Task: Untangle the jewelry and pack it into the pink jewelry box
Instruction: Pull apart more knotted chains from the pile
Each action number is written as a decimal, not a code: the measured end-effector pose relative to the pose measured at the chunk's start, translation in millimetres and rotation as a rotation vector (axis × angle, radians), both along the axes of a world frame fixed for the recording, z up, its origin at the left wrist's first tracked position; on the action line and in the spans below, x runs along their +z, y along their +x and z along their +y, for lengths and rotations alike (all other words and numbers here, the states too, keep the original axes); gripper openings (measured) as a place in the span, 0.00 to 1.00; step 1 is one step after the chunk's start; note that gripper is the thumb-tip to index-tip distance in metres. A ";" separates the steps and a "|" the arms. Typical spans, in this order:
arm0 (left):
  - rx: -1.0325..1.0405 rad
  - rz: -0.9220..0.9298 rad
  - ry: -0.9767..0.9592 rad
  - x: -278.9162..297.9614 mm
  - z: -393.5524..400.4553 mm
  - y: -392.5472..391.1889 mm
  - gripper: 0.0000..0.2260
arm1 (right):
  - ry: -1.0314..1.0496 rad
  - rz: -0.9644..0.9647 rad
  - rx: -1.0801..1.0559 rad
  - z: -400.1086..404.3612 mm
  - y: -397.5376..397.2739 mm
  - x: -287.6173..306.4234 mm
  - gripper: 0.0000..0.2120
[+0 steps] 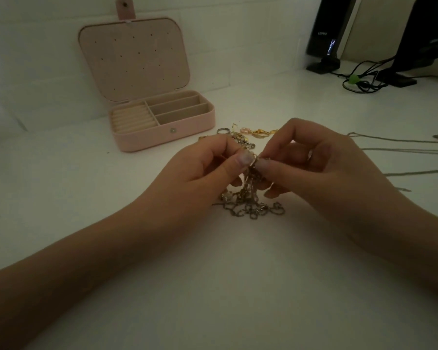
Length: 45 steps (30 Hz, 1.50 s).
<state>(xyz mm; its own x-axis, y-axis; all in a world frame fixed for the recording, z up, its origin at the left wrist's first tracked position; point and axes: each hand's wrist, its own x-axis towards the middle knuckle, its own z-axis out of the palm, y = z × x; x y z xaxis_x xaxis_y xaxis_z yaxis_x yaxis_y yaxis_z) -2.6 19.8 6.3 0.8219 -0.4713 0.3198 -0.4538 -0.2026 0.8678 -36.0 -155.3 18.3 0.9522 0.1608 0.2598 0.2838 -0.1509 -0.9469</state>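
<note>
Both forearms are bare to the frame edge; no sleeves, watch or bracelets are worn. The left hand (202,165) and right hand (321,162) carry no rings. Visible thumbnails are short, with a pale glossy finish.

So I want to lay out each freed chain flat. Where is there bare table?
Bare table lies between the forearms and left of the left hand. Crowded: the tangled chains, the trinkets beside the pink jewelry box, the thin chains at right.
</note>
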 end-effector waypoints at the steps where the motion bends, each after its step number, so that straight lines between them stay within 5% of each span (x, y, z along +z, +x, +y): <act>1: -0.008 0.004 0.001 -0.4 0.6 0.3 0.08 | 0.060 0.046 0.017 -0.5 1.1 -0.4 0.06; 6: -0.026 -0.036 -0.039 0.6 3.0 0.5 0.07 | 0.247 0.191 0.107 0.9 2.5 -0.1 0.09; 15: 0.027 -0.158 0.038 1.0 3.6 -1.2 0.04 | 0.170 0.226 0.070 4.1 2.6 -2.8 0.09; 26: -0.057 0.504 -0.389 0.3 -3.6 2.8 0.04 | 0.165 0.352 0.215 2.0 6.3 -0.6 0.12; 32: -0.117 0.609 -0.451 2.3 -5.6 1.8 0.03 | 0.220 0.386 0.191 2.5 6.8 -1.4 0.11; 39: -0.133 0.581 -0.351 6.6 -3.4 -0.3 0.03 | 0.400 0.463 0.127 2.3 8.3 0.1 0.15; 45: -0.104 0.406 -0.160 4.1 -0.1 1.1 0.08 | 0.411 0.421 0.097 3.1 6.9 1.4 0.04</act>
